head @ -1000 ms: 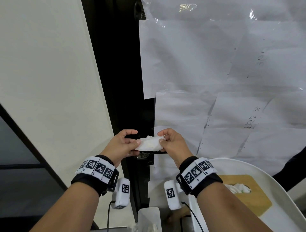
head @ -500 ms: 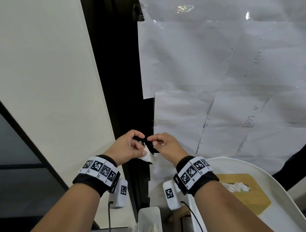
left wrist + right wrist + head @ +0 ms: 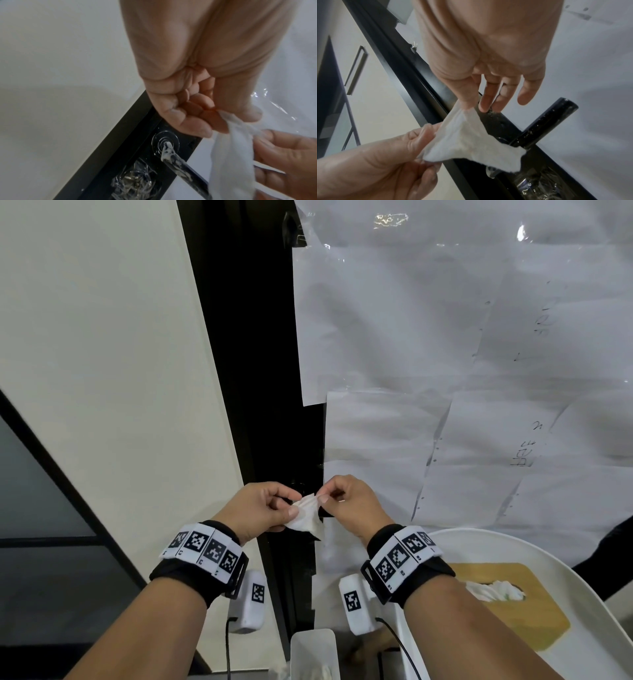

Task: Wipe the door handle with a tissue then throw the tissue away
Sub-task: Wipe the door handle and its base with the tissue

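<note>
The left hand [image 3: 257, 508] has its fingers [image 3: 193, 106] curled tight, thumb clamped against them on one end of the white tissue [image 3: 306, 516]. The right hand [image 3: 349, 503] pinches the tissue's other corner between thumb and forefinger, with its remaining fingers [image 3: 527, 92] loosely spread and holding nothing. Between the two hands the tissue is pulled into a crumpled strip, hanging just in front of the black door handle [image 3: 546, 124]. In the right wrist view the tissue's lower edge overlaps the base of the handle; whether it touches there cannot be told. The handle sticks out from a round plate on the black door frame [image 3: 260, 371], and the left wrist view shows pale smears along it. Right of the handle, the door is covered with white paper sheets [image 3: 445, 354] under clear film. Below and right of the handle sits a white tray [image 3: 565, 577] with a yellow tissue box [image 3: 513, 621]; directly below the handle is a small white bin [image 3: 313, 652].
</note>
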